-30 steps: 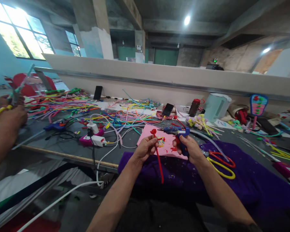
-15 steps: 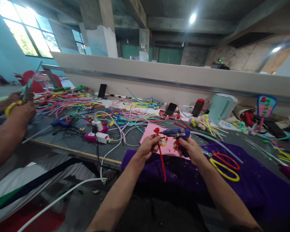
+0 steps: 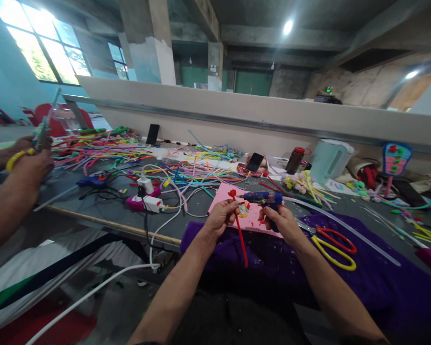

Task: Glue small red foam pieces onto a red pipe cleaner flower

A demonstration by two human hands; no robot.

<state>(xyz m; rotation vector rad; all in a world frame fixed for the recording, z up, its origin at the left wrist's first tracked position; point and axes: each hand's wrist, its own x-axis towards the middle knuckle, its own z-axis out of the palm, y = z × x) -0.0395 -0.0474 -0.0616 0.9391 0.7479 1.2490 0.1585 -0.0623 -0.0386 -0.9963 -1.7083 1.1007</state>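
Note:
Between thumb and fingers, my left hand (image 3: 221, 215) pinches a red pipe cleaner (image 3: 241, 242) with a small red flower-like head at its top; its tail hangs down over purple cloth. My right hand (image 3: 282, 218) is wrapped round a blue hot glue gun (image 3: 262, 198), whose nozzle points left, close to the red head. I cannot tell if the nozzle touches it. A long clear glue stick (image 3: 359, 235) sticks out of the gun's rear toward the right. Below both hands lies a pink sheet (image 3: 221, 193) with red and coloured scraps.
Red-and-yellow-handled scissors (image 3: 334, 247) lie on the purple cloth (image 3: 373, 278) at right. Power adapters (image 3: 153, 203) and white cables are left of me. Pipe cleaners (image 3: 96, 151) cover the back left. A co-worker's hands (image 3: 32, 160) hold yellow-handled scissors. A teal jug (image 3: 330, 160) stands behind.
The clear glue stick behind the gun now reaches farther to the right across the purple cloth. Both my hands have kept nearly the same place and grip.

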